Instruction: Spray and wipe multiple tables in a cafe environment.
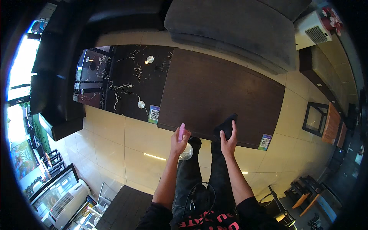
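In my left hand [178, 141] is a small pink cylindrical object [181, 132], its rounded tip pointing away from me. Below that hand, partly covered by it, sits a round clear container [187, 152] by my leg; what is in it cannot be told. One foot in a black sock or shoe [225, 126] rests at the near edge of the dark brown wooden tabletop [218, 86]. My right hand [229, 141] is at that foot, thumb and fingers spread along its side. The other foot is below the table's edge, beside my left hand.
A black marble-patterned surface [138, 83] with round metal discs adjoins the wooden top on the left. Printed code cards lie on the near edges. A grey sofa [230, 31] stands beyond, a black leather sofa [57, 72] at left, a stool [329, 123] at right.
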The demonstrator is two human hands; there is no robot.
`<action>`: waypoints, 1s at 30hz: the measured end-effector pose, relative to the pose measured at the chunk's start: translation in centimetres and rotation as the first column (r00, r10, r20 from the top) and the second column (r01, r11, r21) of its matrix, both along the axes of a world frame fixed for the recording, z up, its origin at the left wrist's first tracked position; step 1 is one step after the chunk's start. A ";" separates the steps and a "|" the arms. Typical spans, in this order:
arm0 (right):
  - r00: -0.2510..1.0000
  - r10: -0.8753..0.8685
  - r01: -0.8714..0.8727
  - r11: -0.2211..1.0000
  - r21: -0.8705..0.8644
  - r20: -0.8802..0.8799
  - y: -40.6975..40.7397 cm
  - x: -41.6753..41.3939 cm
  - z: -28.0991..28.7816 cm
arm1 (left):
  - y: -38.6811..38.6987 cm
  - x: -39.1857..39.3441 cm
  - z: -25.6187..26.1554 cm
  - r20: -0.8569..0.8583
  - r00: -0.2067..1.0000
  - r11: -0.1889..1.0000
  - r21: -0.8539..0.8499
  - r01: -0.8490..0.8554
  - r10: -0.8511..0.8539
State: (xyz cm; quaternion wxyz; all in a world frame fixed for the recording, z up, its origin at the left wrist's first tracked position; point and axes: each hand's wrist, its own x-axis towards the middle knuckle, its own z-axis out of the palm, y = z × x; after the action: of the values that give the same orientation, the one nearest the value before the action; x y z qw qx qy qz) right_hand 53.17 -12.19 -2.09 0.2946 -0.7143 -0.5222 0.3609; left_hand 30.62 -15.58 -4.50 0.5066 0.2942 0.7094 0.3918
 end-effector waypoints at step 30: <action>0.348 0.842 -0.936 0.334 0.109 0.412 5.7 -18.9 -12.9 | -0.9 -5.3 3.2 0.045 0.968 0.969 0.016 -0.248 0.247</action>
State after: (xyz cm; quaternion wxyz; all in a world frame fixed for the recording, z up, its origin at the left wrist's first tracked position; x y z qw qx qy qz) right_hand 34.31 -6.54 -15.01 0.0814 -0.2882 -0.9166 0.2649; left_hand 25.30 -16.47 -1.29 0.4657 0.2001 0.7254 0.4658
